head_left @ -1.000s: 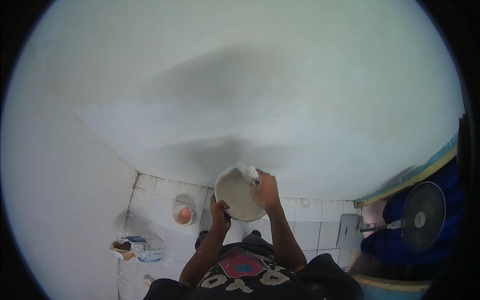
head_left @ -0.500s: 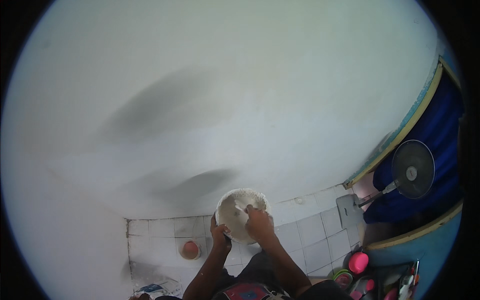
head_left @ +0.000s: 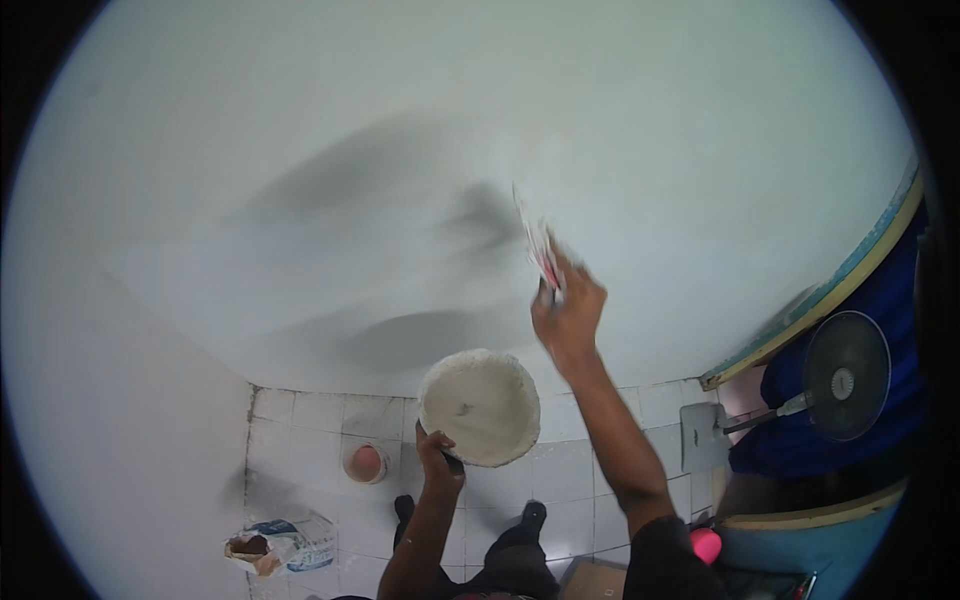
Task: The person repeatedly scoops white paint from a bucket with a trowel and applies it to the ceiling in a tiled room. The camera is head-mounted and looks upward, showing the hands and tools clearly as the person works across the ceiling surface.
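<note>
In the head view, holds a round white pail (head_left: pixel 486 356) up over the floor with the left grip (head_left: pixel 438 457), shut tight on the low left side of the rim. Puts the thumb over the rim and the other fingers round the outside. Shows pale paste (head_left: pixel 495 410) inside the pail, with a small grey mark left of the middle. Shows a bumpy white crust round the rim.

Holds a thin flat tool (head_left: pixel 536 240) in the right grip (head_left: pixel 572 312), above the pail and a little to its right, well apart from it. Has the fingers bent round the low end of the tool, near a bit of red. Points the far end up and away from the pail, near the big white wall (head_left: pixel 700 150). Cannot tell if touching the wall or not. Shows soft dark shadows (head_left: pixel 350 175) on the wall, above the pail and to its left.

Just left of the pail and lower, shows a small tub (head_left: pixel 367 463) on the white tile floor (head_left: pixel 568 466), with something orange-pink inside. Farther down and left of the pail, shows a torn bag (head_left: pixel 300 540). Below the pail, shows two dark feet (head_left: pixel 533 515). Far right of the pail, shows a round grey fan (head_left: pixel 847 378) by a deep blue cloth (head_left: pixel 780 468). Low and right of the pail, shows a bright pink round thing (head_left: pixel 705 545) beside the dark sleeve (head_left: pixel 665 560).
</note>
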A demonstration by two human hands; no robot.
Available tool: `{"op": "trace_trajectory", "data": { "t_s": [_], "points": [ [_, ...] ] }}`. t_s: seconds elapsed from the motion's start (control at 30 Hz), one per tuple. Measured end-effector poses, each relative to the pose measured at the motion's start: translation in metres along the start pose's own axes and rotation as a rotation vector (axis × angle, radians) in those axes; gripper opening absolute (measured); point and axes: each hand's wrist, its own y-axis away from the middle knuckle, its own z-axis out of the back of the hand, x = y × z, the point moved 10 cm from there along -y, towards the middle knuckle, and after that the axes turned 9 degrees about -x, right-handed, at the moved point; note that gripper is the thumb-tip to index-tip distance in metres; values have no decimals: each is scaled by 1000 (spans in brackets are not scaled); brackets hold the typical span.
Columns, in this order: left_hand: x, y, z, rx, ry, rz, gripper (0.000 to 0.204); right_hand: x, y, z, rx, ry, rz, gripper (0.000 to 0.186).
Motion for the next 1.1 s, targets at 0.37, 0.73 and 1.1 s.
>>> {"op": "trace_trajectory", "data": {
  "t_s": [0.37, 0.73, 1.1],
  "points": [
    [26, -21, 65, -73, -178, 98, 70, -55, -11, -142, 42, 267, 146, 64],
    [17, -22, 133, -172, -235, 98, 71, -26, 9, -148, -64, -447, -230, 30],
    [-1, -20, 108, -53, -190, 82, 76, -73, -35, -77, -461, -412, -248, 20]
  ]
}}
